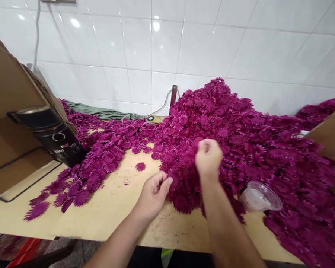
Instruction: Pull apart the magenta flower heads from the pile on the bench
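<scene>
A large heap of purple artificial flower heads (pixel 209 111) with fringed petals spreads before me. My left hand (pixel 153 193) is closed at the heap's near left edge. Its thumb and index finger pinch a purple flower head (pixel 175 181), slightly blurred against the pile. Farther right and higher, my right hand (pixel 209 158) is closed in front of the heap, thumb and fingers curled together. Purple shows beside its fingertips, but I cannot make out whether that is a held piece or the pile behind.
A clear plastic tub (pixel 261 197) with whitish contents leans among flowers on the right. At left, a black vacuum flask (pixel 53 134) stands by cardboard (pixel 11 96). One loose flower head (pixel 140 166) lies on the tan tabletop (pixel 123 197). White tiled wall (pixel 134 44) rises behind.
</scene>
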Motion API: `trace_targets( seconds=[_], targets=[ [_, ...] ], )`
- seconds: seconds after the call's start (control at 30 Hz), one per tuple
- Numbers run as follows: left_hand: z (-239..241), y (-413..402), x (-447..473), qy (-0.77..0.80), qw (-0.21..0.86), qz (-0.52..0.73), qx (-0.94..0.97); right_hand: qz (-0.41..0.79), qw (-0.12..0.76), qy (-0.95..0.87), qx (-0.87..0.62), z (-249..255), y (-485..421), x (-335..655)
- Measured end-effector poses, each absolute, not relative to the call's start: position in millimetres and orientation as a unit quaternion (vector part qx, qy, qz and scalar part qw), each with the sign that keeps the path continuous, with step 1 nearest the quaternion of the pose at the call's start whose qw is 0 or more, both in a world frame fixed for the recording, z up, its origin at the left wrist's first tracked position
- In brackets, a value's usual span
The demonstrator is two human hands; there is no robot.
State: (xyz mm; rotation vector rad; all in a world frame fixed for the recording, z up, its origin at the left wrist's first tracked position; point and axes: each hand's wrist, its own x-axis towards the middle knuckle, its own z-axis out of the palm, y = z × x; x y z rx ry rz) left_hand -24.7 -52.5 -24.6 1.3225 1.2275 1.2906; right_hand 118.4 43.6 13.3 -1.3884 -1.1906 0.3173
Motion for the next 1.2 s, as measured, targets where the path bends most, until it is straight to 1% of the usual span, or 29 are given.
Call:
trace_targets(
  seconds=[0.07,0.13,0.3,0.33,0.43,0.57,0.67,0.73,0.8,0.93,1.0,1.07,1.13,1.17,1.2],
  targets=[
    [-29.1,-57.9,-31.1,0.497,0.467,0.507,0.527,0.114,0.604,-0.483,-0.624,21.5,59.7,142.3],
    [-32.4,-59.0,-35.6,0.494,0.485,0.509,0.511,0.113,0.588,-0.502,-0.624,25.0,66.9,160.0],
    [-29.8,-47.8,-31.9,0.472,0.516,0.534,0.475,0.033,0.511,-0.663,-0.546,15.3,30.4,146.1],
    [-29.7,-45.5,-30.2,0.472,0.518,0.534,0.474,0.036,0.502,-0.691,-0.519,12.1,17.2,137.2],
    [-33.6,-41.0,-27.0,0.472,0.523,0.526,0.477,0.12,0.453,-0.758,-0.453,3.1,-17.8,112.8],
    [-41.8,-39.3,-26.7,0.484,0.514,0.523,0.477,0.237,0.375,-0.774,-0.451,-8.6,-34.2,99.3],
    [-43.7,-40.5,-26.8,0.478,0.523,0.518,0.479,0.324,0.356,-0.755,-0.445,-15.2,-31.1,101.8],
    [-43.3,-42.6,-26.0,0.466,0.53,0.511,0.49,0.351,0.368,-0.738,-0.445,-16.8,-28.3,106.0],
    [-42.0,-44.8,-24.0,0.463,0.525,0.505,0.504,0.349,0.4,-0.712,-0.46,-15.6,-26.2,109.3],
    [-34.1,-46.3,-16.9,0.475,0.495,0.512,0.517,0.303,0.473,-0.659,-0.501,-7.8,-20.5,104.0],
    [-28.3,-46.7,-14.3,0.476,0.477,0.528,0.517,0.277,0.493,-0.655,-0.501,-3.2,-14.3,97.1],
    [-24.4,-49.9,-14.8,0.475,0.461,0.549,0.51,0.228,0.515,-0.655,-0.503,1.7,-3.4,96.0],
    [-24.7,-56.9,-19.2,0.47,0.456,0.558,0.51,0.142,0.552,-0.617,-0.542,7.6,12.5,108.0],
    [-26.5,-61.1,-22.7,0.468,0.457,0.555,0.514,0.073,0.581,-0.556,-0.59,10.6,21.6,119.2],
    [-28.9,-65.2,-26.6,0.468,0.459,0.548,0.52,0.047,0.592,-0.515,-0.618,13.6,30.7,132.7]
  ],
)
